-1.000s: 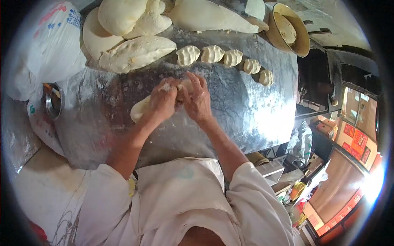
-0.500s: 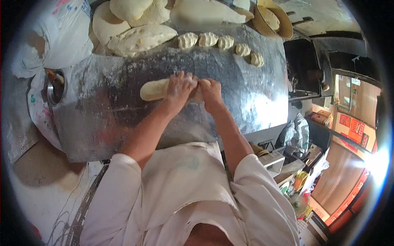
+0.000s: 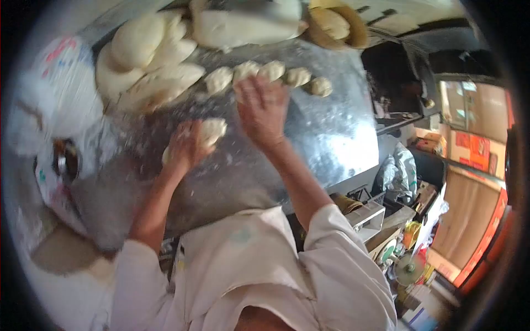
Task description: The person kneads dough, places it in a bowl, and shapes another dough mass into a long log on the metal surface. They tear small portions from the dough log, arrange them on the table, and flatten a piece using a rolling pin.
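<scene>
My left hand is wrapped over a short roll of pale dough on the metal worktop. The roll's right end sticks out past the fingers and looks rough and torn; its other end shows a little by the wrist. My right hand, smeared by motion, reaches forward with its fingers at the row of dough pieces, just below the second piece and the third piece. Whether it holds dough is hidden. Another lump lies at the row's left end.
Large dough masses and a long dough slab lie along the far side, beside a round tan container. A white plastic bag and a metal pot stand left. Right of the worktop are a crate and a fan.
My hands have separated. The right has gone forward to the dough row; the left has moved left with the roll, whose torn end now shows. The whole view has shifted slightly.
</scene>
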`<state>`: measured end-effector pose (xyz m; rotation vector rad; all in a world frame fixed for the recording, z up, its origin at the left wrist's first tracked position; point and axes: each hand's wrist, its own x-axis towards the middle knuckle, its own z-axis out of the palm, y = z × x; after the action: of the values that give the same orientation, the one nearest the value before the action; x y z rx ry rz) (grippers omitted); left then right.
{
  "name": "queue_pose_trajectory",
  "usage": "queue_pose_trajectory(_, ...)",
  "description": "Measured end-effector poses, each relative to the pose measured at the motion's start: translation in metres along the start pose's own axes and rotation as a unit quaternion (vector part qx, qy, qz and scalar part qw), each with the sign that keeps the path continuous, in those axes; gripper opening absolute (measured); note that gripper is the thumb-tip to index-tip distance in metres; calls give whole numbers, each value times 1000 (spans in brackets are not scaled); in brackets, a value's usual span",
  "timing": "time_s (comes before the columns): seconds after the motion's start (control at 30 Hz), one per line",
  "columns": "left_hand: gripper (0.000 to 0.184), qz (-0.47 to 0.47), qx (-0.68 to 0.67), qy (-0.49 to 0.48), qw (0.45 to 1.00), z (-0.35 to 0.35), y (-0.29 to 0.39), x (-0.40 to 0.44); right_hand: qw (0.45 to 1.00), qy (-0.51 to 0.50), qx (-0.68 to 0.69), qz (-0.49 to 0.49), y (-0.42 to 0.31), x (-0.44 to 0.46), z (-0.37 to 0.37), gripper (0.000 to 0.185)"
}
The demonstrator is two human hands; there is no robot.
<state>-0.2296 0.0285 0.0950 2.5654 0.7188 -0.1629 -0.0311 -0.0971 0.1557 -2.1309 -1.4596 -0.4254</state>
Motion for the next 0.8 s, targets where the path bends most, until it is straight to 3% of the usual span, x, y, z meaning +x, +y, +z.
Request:
queue_pose_trajectory(0.03,70,5,-1,18,1000,3,4,3,973,-173,-151,2,22,-32,23,56)
queue_pose_trajectory(0.1,60,10,-20,-1,1000,2,6,15,985,-141,8,100,31,-73,55,59)
queue_pose_trajectory(0.17,56,18,-41,-42,998,6,19,26,972,-124,162,113,4,-70,47,57)
queue_pose_trajectory(0.23,54,23,-112,-30,993,9,17,31,902,-123,325,258,-26,-76,64,54)
queue_pose_trajectory(0.27,54,29,-99,-42,994,6,29,35,904,-118,320,258,-28,-68,63,54)
queue_pose_trajectory(0.33,55,54,-115,-8,992,6,41,32,808,-53,350,471,-40,-59,59,48)
queue_pose_trajectory(0.37,56,75,-131,28,988,6,45,29,811,-55,349,467,-37,-58,58,48)
queue_pose_trajectory(0.43,59,74,-129,58,987,27,44,19,736,-108,404,532,-32,-55,55,47)
queue_pose_trajectory(0.5,60,75,-8,130,989,47,40,13,739,-117,388,538,-36,-54,53,40)
queue_pose_trajectory(0.57,58,46,-40,97,993,45,43,2,766,-130,331,536,-46,-64,52,33)
queue_pose_trajectory(0.63,49,18,-41,-32,999,65,36,5,770,-123,322,538,-49,-73,50,32)
queue_pose_trajectory(0.7,46,44,14,-11,999,68,31,-2,772,-117,314,541,-51,-80,47,31)
queue_pose_trajectory(0.77,42,67,68,4,995,71,24,-12,755,-172,323,544,-48,-84,35,30)
queue_pose_trajectory(0.8,40,119,92,72,986,73,12,-16,734,-186,330,564,-50,-85,31,29)
